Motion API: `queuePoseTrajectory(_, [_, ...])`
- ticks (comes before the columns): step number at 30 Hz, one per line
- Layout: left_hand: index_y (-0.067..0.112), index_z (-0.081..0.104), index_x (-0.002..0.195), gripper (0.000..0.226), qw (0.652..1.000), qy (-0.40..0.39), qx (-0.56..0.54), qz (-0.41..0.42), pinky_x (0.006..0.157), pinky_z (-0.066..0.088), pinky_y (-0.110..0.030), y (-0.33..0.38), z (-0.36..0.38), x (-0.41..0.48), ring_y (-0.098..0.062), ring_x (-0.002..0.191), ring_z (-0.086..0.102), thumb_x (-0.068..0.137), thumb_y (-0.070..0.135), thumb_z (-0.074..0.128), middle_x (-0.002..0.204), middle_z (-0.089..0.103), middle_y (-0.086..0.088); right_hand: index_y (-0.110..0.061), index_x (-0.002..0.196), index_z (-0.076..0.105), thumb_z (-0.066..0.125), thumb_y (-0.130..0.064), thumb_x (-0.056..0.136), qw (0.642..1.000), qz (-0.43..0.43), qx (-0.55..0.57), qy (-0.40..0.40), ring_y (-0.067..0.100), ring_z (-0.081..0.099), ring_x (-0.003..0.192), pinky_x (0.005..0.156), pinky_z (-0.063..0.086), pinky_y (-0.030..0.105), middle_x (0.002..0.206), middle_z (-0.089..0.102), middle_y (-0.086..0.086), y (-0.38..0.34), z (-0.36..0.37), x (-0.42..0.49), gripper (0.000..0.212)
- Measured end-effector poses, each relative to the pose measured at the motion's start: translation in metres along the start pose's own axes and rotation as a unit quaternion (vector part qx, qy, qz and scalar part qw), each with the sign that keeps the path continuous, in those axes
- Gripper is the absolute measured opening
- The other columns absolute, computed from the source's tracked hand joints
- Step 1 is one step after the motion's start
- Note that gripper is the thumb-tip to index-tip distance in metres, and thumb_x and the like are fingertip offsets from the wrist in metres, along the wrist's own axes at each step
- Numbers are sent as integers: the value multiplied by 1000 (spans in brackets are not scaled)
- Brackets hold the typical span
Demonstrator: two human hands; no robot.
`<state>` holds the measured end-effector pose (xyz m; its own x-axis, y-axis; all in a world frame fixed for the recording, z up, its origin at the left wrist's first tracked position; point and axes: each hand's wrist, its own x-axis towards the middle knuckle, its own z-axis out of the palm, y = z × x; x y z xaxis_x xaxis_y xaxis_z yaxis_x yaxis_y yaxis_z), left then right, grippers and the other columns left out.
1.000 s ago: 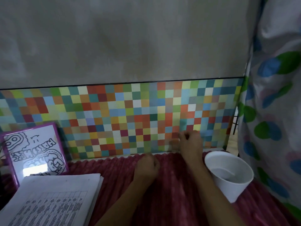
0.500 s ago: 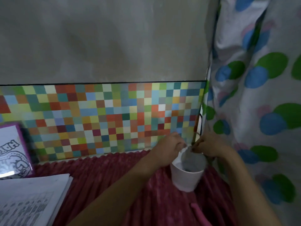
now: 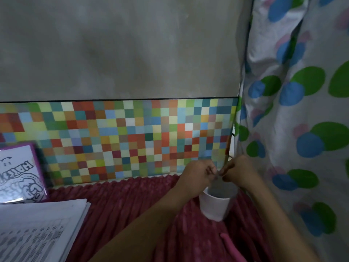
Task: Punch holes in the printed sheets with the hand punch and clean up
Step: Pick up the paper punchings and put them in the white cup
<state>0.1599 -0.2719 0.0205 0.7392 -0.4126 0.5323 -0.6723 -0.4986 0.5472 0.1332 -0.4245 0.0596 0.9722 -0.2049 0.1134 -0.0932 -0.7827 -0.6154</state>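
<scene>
A white paper cup [image 3: 213,207] stands on the dark red ribbed cloth [image 3: 132,205] at the right. Just above its rim, my left hand [image 3: 196,176] and my right hand [image 3: 239,171] meet with curled fingers. Between them they pinch a small grey object [image 3: 217,175] that is too blurred to identify. A thick stack of printed sheets [image 3: 43,229] lies at the lower left. A pink object [image 3: 230,246] lies on the cloth near the bottom edge, in front of the cup; I cannot tell what it is.
A purple-framed black-and-white drawing [image 3: 18,173] leans against the multicoloured checkered panel [image 3: 122,138] at the back. A white curtain with blue and green dots [image 3: 302,129] hangs close on the right, beside the cup. A grey wall rises behind.
Both hands moved right from the cloth to the cup and now hold a small grey object over its rim. The view shifted right, so the cup sits nearer the middle.
</scene>
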Motion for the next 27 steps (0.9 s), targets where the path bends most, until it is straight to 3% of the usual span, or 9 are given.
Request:
queuePoseTrajectory(2, [10, 68, 100, 18, 1000, 0, 6, 3, 75, 51, -24, -1, 1, -4, -15, 86, 67, 87, 3, 58, 94, 73, -5, -17, 74, 78, 74, 2, 70, 1000, -14, -23, 2, 23, 70, 81, 77, 57, 36, 81, 74, 8, -4, 4, -3, 19])
queuePoseTrajectory(4, [15, 63, 112, 29, 1000, 11, 3, -8, 81, 53, -27, -3, -3, -9, -17, 95, 67, 90, 2, 50, 101, 73, -5, -15, 83, 80, 67, 2, 75, 994, -63, -62, 68, 28, 68, 90, 84, 54, 34, 96, 73, 12, -14, 10, -6, 22])
queuePoseTrajectory(7, [17, 64, 109, 30, 997, 59, 28, -38, 84, 51, -30, -19, -18, -20, -19, 97, 65, 87, 7, 46, 103, 71, -4, -10, 86, 79, 64, 6, 72, 973, -145, -11, 178, 32, 63, 92, 83, 47, 28, 103, 66, 17, -40, 22, -8, 27])
queuePoseTrajectory(10, [11, 66, 98, 20, 986, 65, 88, -123, 80, 48, -28, -50, -47, -40, -23, 93, 63, 86, 8, 51, 100, 68, -7, -6, 86, 79, 68, 3, 74, 977, -160, 62, 130, 26, 66, 85, 66, 34, 17, 93, 71, 13, -77, 55, 2, 18])
queuePoseTrajectory(12, [9, 67, 97, 17, 970, 35, 147, -188, 82, 51, -32, -81, -66, -59, -24, 94, 63, 87, 9, 53, 101, 66, -8, -4, 76, 77, 71, 2, 74, 979, -146, 129, 58, 17, 63, 74, 62, 35, 17, 76, 70, 5, -99, 90, 11, 9])
queuePoseTrajectory(15, [12, 69, 101, 26, 944, 3, 224, -244, 86, 54, -37, -126, -88, -87, -24, 97, 64, 87, 20, 49, 106, 67, -8, -11, 56, 69, 73, -1, 74, 985, -105, 138, -15, 15, 60, 65, 55, 40, 22, 62, 63, 3, -111, 156, 31, 21])
queuePoseTrajectory(19, [15, 56, 130, 55, 949, -19, 220, -224, 108, 39, -37, -154, -92, -114, -25, 121, 52, 85, 42, 41, 132, 57, -5, -5, 68, 69, 67, 0, 74, 991, -68, 116, 1, 23, 64, 69, 57, 47, 27, 69, 67, 7, -104, 224, 54, 8])
queuePoseTrajectory(22, [10, 61, 127, 65, 948, 49, 260, -179, 102, 46, -35, -164, -85, -122, -28, 117, 58, 79, 48, 39, 127, 62, -9, -5, 74, 69, 68, -3, 74, 992, -73, 98, 26, 23, 64, 67, 58, 44, 26, 69, 65, 3, -101, 244, 66, 3])
queuePoseTrajectory(27, [16, 44, 142, 84, 945, -23, 230, -233, 116, 26, -43, -174, -79, -122, -29, 140, 34, 74, 59, 24, 149, 43, -7, -10, 78, 63, 66, -13, 77, 993, -77, 71, 55, 25, 63, 66, 59, 53, 35, 73, 65, 5, -103, 257, 73, 5])
